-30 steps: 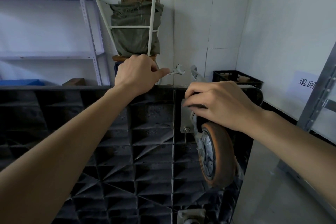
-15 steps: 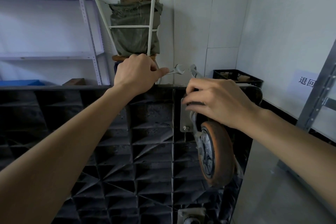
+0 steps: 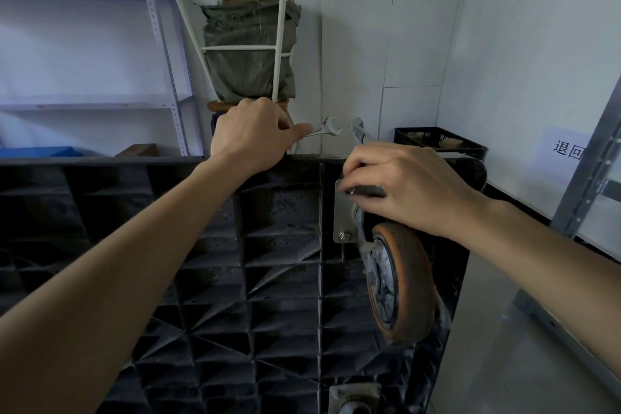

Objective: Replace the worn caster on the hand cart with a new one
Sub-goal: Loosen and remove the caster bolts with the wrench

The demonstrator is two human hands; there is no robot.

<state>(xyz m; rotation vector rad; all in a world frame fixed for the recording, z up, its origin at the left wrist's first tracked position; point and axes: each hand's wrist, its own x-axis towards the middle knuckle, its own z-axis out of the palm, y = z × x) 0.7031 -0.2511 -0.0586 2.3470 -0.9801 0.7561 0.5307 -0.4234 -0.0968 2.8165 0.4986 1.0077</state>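
Against the wall of a small storeroom, the hand cart (image 3: 235,279) stands tipped up on its edge, so its black ribbed underside faces the person. Near the upper right corner of this underside the worn caster (image 3: 400,282) is mounted, with an orange, dirty wheel and a steel mounting plate (image 3: 342,212). On the lower corner of the plate one bolt (image 3: 343,237) is visible and in place.

The hands are apart. The left hand (image 3: 250,136) rests on the top edge of the cart and grips an open-end wrench (image 3: 324,128), whose head sticks out to the right and touches nothing. The right hand (image 3: 403,185) lies over the top of the plate, fingers curled on a second wrench (image 3: 361,131); its end rises behind the hand. It seems this hand works on an upper bolt, but the fingers hide it, so I cannot tell if that bolt is loose.

My judgement is that the task is in an early part: the old caster is not yet off, and no new caster can be seen. Removing the remaining bolts, taking off the old caster and mounting the new one are all left to do.
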